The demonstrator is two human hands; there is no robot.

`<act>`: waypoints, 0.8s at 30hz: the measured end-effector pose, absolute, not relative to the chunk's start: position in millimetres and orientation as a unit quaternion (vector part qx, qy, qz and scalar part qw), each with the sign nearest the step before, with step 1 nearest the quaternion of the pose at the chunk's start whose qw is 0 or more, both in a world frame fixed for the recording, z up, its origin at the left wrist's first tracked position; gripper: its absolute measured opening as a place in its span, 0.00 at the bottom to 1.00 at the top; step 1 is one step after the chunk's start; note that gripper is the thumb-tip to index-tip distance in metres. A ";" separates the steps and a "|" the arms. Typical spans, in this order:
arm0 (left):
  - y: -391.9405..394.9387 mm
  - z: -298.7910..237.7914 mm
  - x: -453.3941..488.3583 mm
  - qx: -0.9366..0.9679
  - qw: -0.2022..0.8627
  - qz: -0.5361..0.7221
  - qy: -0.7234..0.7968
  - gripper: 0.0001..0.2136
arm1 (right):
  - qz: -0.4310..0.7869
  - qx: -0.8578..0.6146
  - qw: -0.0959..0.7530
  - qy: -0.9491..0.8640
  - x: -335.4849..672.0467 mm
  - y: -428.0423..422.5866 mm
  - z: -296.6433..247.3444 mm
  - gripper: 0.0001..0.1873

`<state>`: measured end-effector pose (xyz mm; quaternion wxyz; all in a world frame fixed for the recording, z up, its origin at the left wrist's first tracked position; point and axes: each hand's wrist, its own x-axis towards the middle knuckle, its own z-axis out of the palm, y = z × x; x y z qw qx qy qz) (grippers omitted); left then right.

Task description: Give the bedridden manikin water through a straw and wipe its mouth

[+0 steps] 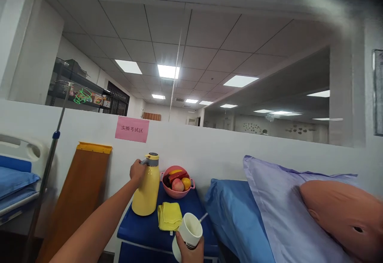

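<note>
My left hand is closed around the grey handle of a yellow thermos jug. The jug is nearly upright over the left side of the blue-topped bedside cabinet; whether its base touches the top I cannot tell. Lower down, my right hand grips a white cup, its opening facing up toward me. A thin white stick or handle shows beside the cup's rim, and a white rounded piece is partly hidden behind my fingers. Between jug and cup lies a folded yellow cloth.
Behind the cloth stands a pink basket of fruit. To the right is a bed with a blue cover, a lilac pillow and a manikin head. A pole and a brown board stand left.
</note>
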<state>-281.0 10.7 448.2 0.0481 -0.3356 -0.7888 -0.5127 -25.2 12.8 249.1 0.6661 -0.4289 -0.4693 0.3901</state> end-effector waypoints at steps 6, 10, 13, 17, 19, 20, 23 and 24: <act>-55.5 510.5 -262.5 -0.400 0.160 -0.457 -0.778 0.07 | 0.425 -0.424 0.639 -0.481 -11.0 -46.1 271.4 0.39; -104.3 566.6 -241.2 -0.464 0.230 -0.403 -0.754 0.08 | 0.459 -0.390 0.617 -0.507 -2.5 -89.8 315.3 0.34; -137.6 609.3 -223.5 -0.498 0.281 -0.360 -0.737 0.07 | 0.472 -0.319 0.625 -0.534 0.3 -121.5 351.7 0.32; -176.1 659.9 -202.5 -0.525 0.336 -0.310 -0.717 0.08 | 0.479 -0.267 0.625 -0.556 4.3 -154.7 390.5 0.30; -194.2 679.8 -190.5 -0.543 0.388 -0.257 -0.699 0.08 | 0.479 -0.253 0.629 -0.558 7.5 -166.7 404.4 0.28; -203.1 688.0 -183.2 -0.556 0.417 -0.220 -0.685 0.09 | 0.478 -0.247 0.630 -0.560 9.1 -171.8 410.4 0.27; -228.7 705.5 -155.8 -0.606 0.464 -0.112 -0.636 0.11 | 0.481 -0.228 0.628 -0.568 13.4 -185.2 425.5 0.26; -236.1 709.0 -145.6 -0.620 0.466 -0.084 -0.626 0.12 | 0.482 -0.223 0.628 -0.569 14.5 -189.1 429.8 0.27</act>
